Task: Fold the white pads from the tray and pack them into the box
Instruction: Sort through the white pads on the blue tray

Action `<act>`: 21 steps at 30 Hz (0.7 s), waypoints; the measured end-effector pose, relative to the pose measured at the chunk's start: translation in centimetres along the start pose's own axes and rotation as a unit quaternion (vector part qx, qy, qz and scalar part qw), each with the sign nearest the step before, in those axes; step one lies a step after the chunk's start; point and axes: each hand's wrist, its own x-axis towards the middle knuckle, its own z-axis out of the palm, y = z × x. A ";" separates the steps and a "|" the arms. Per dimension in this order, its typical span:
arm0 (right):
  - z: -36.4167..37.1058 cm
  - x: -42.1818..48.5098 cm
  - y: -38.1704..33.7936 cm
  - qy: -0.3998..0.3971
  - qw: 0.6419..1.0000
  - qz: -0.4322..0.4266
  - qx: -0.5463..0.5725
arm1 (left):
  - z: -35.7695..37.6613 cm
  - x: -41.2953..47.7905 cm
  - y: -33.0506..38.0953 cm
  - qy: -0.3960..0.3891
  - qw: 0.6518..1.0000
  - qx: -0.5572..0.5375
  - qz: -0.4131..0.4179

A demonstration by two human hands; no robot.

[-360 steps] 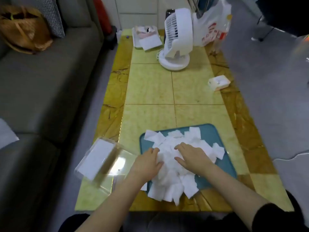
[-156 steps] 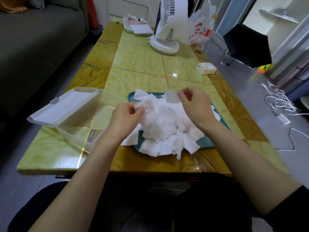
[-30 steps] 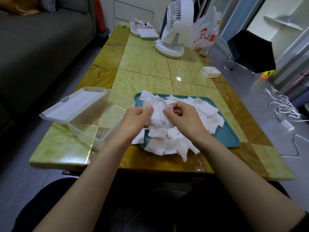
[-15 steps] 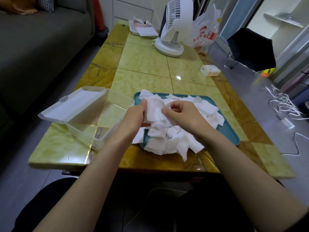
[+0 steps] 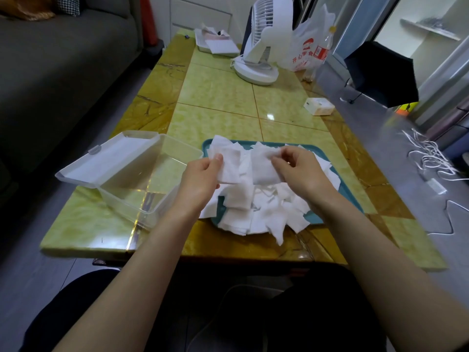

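Head view: on the yellow-green tiled table (image 5: 223, 118) a teal tray (image 5: 351, 200) lies near the person's edge, heaped with loose white pads (image 5: 264, 207), some of which spill over its near rim onto the table. Above the tray's middle, the left hand (image 5: 203, 179) pinches one white pad (image 5: 229, 163) between thumb and curled fingers, holding it up flat. Beside it, the right hand (image 5: 302, 171) pinches a second pad (image 5: 264, 166) at its upper right corner with thumb and fingertips. The two held pads hang side by side over the heap; I cannot tell whether they are joined.

Just left of the tray, touching or nearly touching its rim, stands a clear plastic box (image 5: 152, 179) with its hinged lid (image 5: 111, 158) thrown open away from the tray; nothing shows inside it.

Beyond the tray, at the table's far end, stand a white desk fan (image 5: 264, 41) and a printed plastic bag (image 5: 304, 47). A small white carton (image 5: 319, 106) sits beyond the tray's right corner. White cables (image 5: 431, 158) lie on the floor right of the tray.
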 end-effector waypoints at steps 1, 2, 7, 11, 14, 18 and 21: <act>-0.2 -0.1 -0.4 -0.028 0.999 -0.020 0.002 | 0.1 0.0 -0.1 -0.001 1.000 0.015 0.003; -0.4 -0.2 -1.0 -0.065 0.997 -0.045 -0.002 | 0.2 -0.1 -0.1 -0.009 1.000 0.028 0.004; 1.1 -0.2 -2.3 -0.080 0.995 -0.062 -0.008 | 1.0 -0.5 -0.1 -0.072 0.997 0.025 0.008; 2.2 -0.5 -1.6 -0.020 0.999 0.008 0.048 | 1.4 -0.8 0.1 -0.062 0.998 0.011 0.025; 2.5 -0.9 -1.5 -0.018 0.996 0.034 0.086 | 1.5 -0.8 0.0 -0.056 0.998 -0.006 0.036; 2.9 -1.0 -1.4 -0.008 0.997 0.034 0.068 | 1.6 -0.9 0.2 -0.049 0.998 -0.031 0.029; 3.3 -1.1 -1.3 0.002 0.999 0.028 0.039 | 1.6 -0.9 0.6 -0.053 0.998 -0.036 0.015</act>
